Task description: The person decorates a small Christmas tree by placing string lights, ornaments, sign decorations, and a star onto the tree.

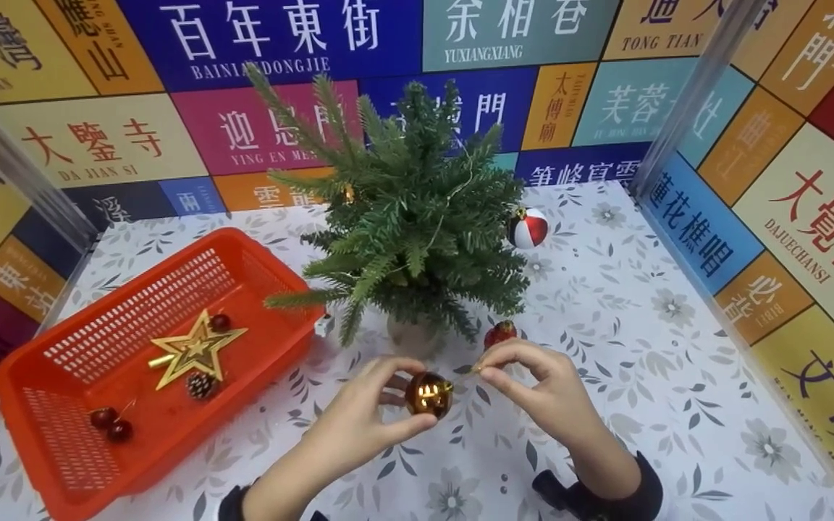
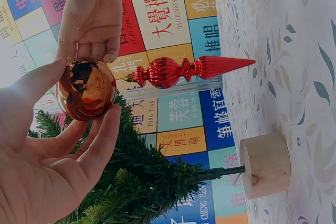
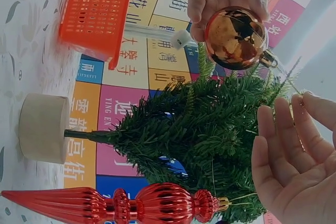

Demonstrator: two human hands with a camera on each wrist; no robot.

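Note:
A shiny gold ball ornament is held between the thumb and fingers of my left hand, in front of the small Christmas tree. From its gold cap a thin string runs to my right hand, which pinches the string's end between thumb and index finger. The right hand's other fingers are loosely bent in the right wrist view. Close by that hand hangs a red spindle-shaped ornament, mostly hidden in the head view. The tree's round wooden base stands on the table.
Left of the tree is a red plastic basket with a gold star, a pinecone and several dark red berries. A red-and-white ball hangs at the tree's right side. Printed panels enclose the flower-patterned table.

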